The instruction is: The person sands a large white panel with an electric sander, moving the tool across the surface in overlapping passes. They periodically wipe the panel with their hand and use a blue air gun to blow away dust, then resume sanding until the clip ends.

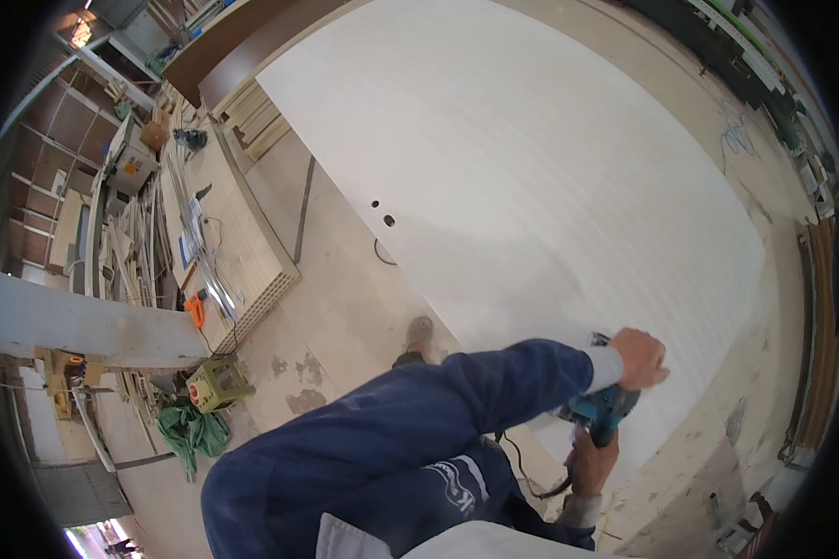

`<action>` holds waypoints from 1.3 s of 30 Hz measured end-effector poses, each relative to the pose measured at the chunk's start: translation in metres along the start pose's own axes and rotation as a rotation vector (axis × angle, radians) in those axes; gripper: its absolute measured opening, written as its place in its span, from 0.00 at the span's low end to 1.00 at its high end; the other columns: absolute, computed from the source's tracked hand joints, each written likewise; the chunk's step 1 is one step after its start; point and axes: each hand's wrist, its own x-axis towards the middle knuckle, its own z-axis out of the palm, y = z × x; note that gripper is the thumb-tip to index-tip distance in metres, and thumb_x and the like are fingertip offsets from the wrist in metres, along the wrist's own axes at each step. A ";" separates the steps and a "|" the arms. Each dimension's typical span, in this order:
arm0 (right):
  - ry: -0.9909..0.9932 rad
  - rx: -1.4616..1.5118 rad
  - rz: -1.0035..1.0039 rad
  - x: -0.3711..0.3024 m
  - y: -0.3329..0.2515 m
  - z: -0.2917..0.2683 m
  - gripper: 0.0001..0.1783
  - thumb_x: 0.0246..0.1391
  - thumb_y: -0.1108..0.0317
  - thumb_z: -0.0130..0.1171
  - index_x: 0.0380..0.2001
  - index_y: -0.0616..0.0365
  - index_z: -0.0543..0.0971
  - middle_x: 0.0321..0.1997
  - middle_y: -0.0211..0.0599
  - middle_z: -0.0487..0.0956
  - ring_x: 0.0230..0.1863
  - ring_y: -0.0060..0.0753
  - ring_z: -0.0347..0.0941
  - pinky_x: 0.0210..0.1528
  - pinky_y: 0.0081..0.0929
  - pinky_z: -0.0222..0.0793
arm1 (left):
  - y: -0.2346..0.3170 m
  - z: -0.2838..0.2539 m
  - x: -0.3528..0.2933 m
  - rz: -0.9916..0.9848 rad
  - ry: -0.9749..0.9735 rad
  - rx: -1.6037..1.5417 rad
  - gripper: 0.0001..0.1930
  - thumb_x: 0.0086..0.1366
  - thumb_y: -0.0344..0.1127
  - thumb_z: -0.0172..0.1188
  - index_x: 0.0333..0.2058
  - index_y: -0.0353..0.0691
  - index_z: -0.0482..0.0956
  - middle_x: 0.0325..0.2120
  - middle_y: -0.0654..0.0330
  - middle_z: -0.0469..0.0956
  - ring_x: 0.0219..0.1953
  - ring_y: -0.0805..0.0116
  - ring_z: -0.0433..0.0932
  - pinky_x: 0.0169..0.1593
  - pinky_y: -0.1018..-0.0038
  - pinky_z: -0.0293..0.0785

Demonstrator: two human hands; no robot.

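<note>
A teal-and-black corded power tool [610, 408] sits at the near end of a large white panel [531, 177], by its edge. Its exact kind is partly covered by my hands and sleeve. My right hand [593, 464] is wrapped round the rear handle, where a black cord comes out. Farther forward, my left hand [639, 359] is closed with curled fingers against the tool's far end; the fingers' underside is hidden. A small dark metallic part [601, 339] pokes out beside the left wrist. Two dark holes [389, 221] pierce the panel near its left edge.
To the left stands a pale workbench or board stack [238, 242] carrying an orange power tool [195, 307], metal strips and cables. A green stool [218, 384] and green cloth [194, 434] are on the floor. My shoe [420, 332] is beside the panel. Dark machinery [746, 65] lines the far right.
</note>
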 end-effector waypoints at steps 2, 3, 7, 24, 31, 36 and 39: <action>-0.038 -0.009 -0.024 0.016 -0.026 0.053 0.19 0.55 0.71 0.64 0.49 0.62 0.74 0.27 0.33 0.76 0.17 0.25 0.71 0.18 0.25 0.67 | -0.033 -0.055 -0.010 -0.017 0.063 -0.025 0.21 0.66 0.56 0.59 0.36 0.44 0.87 0.35 0.51 0.87 0.44 0.48 0.86 0.51 0.55 0.78; -0.032 -0.025 -0.016 0.022 -0.039 0.081 0.19 0.55 0.71 0.64 0.49 0.62 0.74 0.28 0.33 0.76 0.17 0.25 0.71 0.18 0.25 0.67 | -0.052 -0.084 -0.016 -0.028 0.096 -0.035 0.21 0.66 0.56 0.59 0.37 0.44 0.87 0.35 0.52 0.88 0.44 0.49 0.86 0.51 0.55 0.78; -0.058 -0.070 -0.017 0.044 -0.091 0.209 0.18 0.55 0.71 0.64 0.49 0.62 0.74 0.28 0.32 0.76 0.16 0.25 0.71 0.19 0.26 0.67 | -0.126 -0.200 -0.050 -0.071 0.127 -0.049 0.21 0.67 0.57 0.58 0.39 0.45 0.86 0.37 0.54 0.88 0.46 0.50 0.85 0.52 0.55 0.78; -0.716 -0.442 -0.425 0.157 -0.251 0.674 0.37 0.62 0.44 0.63 0.62 0.65 0.74 0.48 0.65 0.84 0.52 0.64 0.81 0.56 0.51 0.74 | -0.453 -0.631 -0.254 -0.557 0.707 0.009 0.27 0.69 0.58 0.57 0.43 0.37 0.87 0.38 0.51 0.87 0.43 0.52 0.85 0.50 0.59 0.77; -0.614 -0.636 -0.607 0.098 -0.225 0.636 0.47 0.69 0.50 0.55 0.78 0.60 0.46 0.55 0.68 0.80 0.54 0.70 0.79 0.58 0.58 0.72 | -0.427 -0.587 -0.281 -0.508 0.670 -0.004 0.22 0.70 0.50 0.60 0.39 0.33 0.86 0.28 0.59 0.83 0.32 0.69 0.80 0.40 0.70 0.74; -0.420 -0.708 -0.505 0.063 -0.180 0.533 0.47 0.68 0.56 0.56 0.80 0.56 0.44 0.53 0.65 0.80 0.52 0.69 0.79 0.57 0.58 0.73 | -0.359 -0.476 -0.241 -0.302 0.679 -0.028 0.20 0.73 0.48 0.59 0.40 0.34 0.86 0.26 0.63 0.82 0.32 0.74 0.78 0.40 0.74 0.74; -0.235 -0.706 -0.472 0.041 -0.153 0.473 0.48 0.67 0.58 0.57 0.80 0.53 0.44 0.56 0.65 0.79 0.52 0.69 0.78 0.56 0.58 0.74 | -0.321 -0.408 -0.210 -0.199 0.586 -0.267 0.23 0.72 0.55 0.56 0.47 0.41 0.86 0.38 0.49 0.87 0.44 0.49 0.86 0.50 0.61 0.79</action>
